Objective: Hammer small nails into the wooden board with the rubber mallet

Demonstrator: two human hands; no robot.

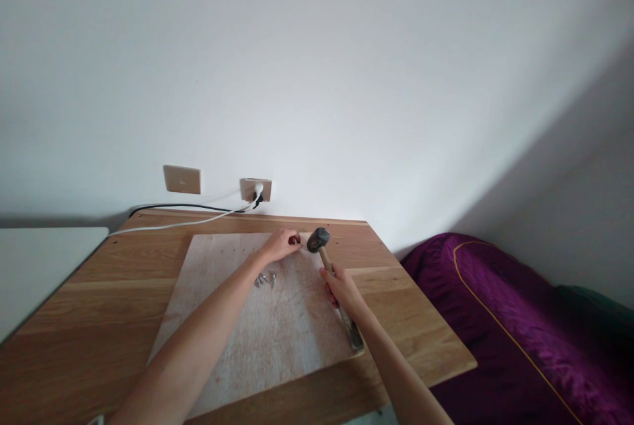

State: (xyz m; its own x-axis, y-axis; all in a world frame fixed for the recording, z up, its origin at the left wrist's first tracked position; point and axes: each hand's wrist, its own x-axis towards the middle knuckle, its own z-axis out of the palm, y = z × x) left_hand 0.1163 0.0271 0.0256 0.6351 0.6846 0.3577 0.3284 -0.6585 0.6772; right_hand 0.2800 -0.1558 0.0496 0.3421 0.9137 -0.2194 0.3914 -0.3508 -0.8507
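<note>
A pale wooden board (277,326) lies on the wooden table. My right hand (341,290) is wrapped around the wooden handle of a hammer (318,240), whose dark head is raised just right of my left hand. Near the board's far edge, my left hand (282,245) has its thumb and forefinger pinched together; whatever is between the fingertips is too small to make out. Several shiny nails (267,279) lie in a small heap on the board, beside my left wrist. A row of small dark points shows along the board's far side, left of this hand.
The wooden table (411,319) stands against a white wall. White and black cords (198,221) run from a wall socket (256,190) across its back left. A blank plate (182,179) is on the wall. Purple cloth (475,306) covers something at the right; a white panel (44,273) stands left.
</note>
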